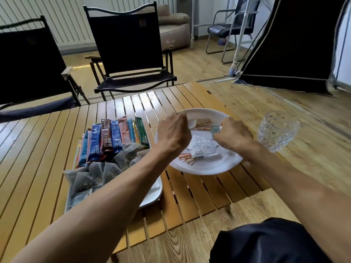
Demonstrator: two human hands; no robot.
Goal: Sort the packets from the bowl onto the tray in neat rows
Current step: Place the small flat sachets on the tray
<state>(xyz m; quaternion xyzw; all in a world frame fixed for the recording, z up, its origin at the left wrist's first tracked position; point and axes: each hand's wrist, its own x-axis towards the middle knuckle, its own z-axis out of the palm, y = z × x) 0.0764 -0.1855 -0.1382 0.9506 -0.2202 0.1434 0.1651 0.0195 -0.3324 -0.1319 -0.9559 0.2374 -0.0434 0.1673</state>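
Bare forearms [106, 186] reach over the worktop [47, 149] into the white bowl [209, 169]; left grip [173, 133] pinches a white packet [191, 123], right grip [233, 134] pinches a small blue packet [215, 129].

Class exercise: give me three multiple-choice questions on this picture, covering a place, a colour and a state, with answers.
1. Where is the glass? A right of the bowl B on a chair C on the tray
2. The bowl's colour? A black B red C white
3. The left hand and right hand: A lie flat B each pinch a small packet C hold the glass

Answers: A, it is past the bowl's right rim; C, its rim is white; B, each grips one over the bowl.
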